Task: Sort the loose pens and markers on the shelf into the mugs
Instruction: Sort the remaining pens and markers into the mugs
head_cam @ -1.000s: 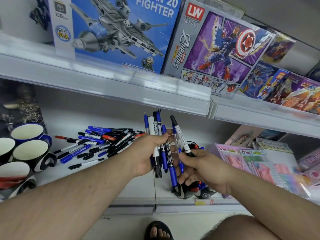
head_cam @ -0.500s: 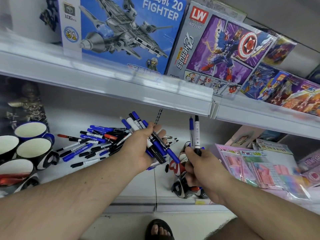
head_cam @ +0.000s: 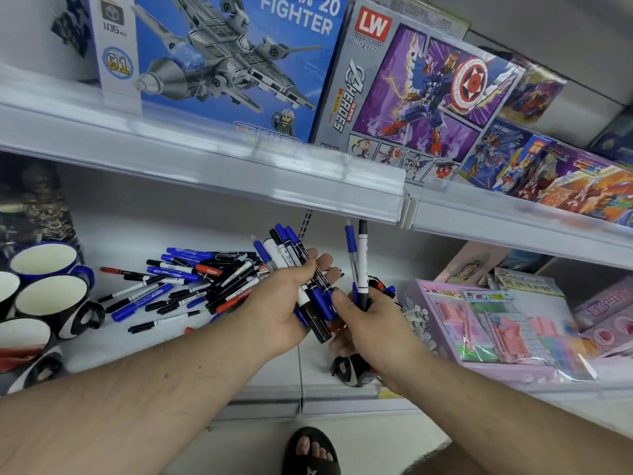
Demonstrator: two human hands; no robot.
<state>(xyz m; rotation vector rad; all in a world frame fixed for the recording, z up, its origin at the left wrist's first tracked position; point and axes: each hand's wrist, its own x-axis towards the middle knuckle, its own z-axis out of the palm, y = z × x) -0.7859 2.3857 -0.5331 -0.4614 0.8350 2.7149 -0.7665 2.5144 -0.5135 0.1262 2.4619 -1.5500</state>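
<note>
My left hand (head_cam: pixel 281 303) holds a bundle of blue and black markers (head_cam: pixel 294 265) above the lower shelf, thumb over them and fingers partly spread. Right beside it my right hand (head_cam: pixel 363 323) grips two upright pens (head_cam: pixel 358 262), one blue-capped and one black-capped. A heap of loose blue, black and red pens (head_cam: pixel 185 282) lies on the shelf to the left of my hands. Several white-lined mugs (head_cam: pixel 51 296) stand at the far left. Another dark mug (head_cam: pixel 352 371) sits under my right wrist, mostly hidden.
The upper shelf edge (head_cam: pixel 239 173) overhangs close above the pens, with toy boxes (head_cam: pixel 233 63) on it. Pink packaged sets (head_cam: pixel 496 320) fill the shelf on the right. A dark figurine (head_cam: pixel 30 207) stands behind the mugs. A sandalled foot (head_cam: pixel 310 450) shows below.
My right hand, with its two pens, moved left and now sits close against the left hand's bundle. The left hand's fingers have spread a little around the markers.
</note>
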